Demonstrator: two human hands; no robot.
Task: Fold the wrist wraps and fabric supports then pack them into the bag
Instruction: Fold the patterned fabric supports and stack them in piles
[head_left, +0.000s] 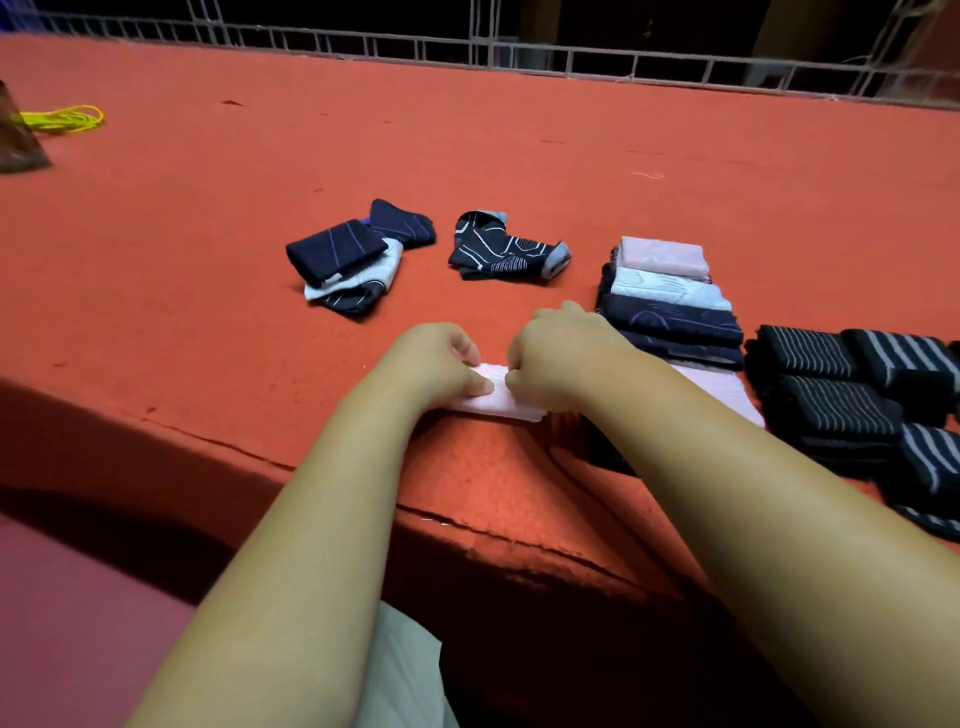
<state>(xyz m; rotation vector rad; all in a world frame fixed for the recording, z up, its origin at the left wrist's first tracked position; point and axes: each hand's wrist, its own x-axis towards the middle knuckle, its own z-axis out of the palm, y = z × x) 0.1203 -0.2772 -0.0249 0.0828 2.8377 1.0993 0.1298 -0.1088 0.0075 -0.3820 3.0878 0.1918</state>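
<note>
A pale pink fabric wrap (498, 402) lies near the front edge of the orange table (467, 156). My left hand (441, 358) and my right hand (556, 348) both pinch it from above, fingers curled, thumbs meeting over its middle. To the right stands a row of folded wraps (670, 301), pink and white on top, navy below. Black wraps with grey stripes (852, 384) are stacked at the far right. Further back lie a loose navy and white pile (353, 260) and an unfolded black patterned support (506, 252). Another pink piece (722, 389) shows behind my right forearm.
A dark bag (18, 140) stands at the table's far left edge with a yellow cord (65, 118) beside it. A metal railing (519, 52) runs along the back. The table's front edge drops off just below my forearms.
</note>
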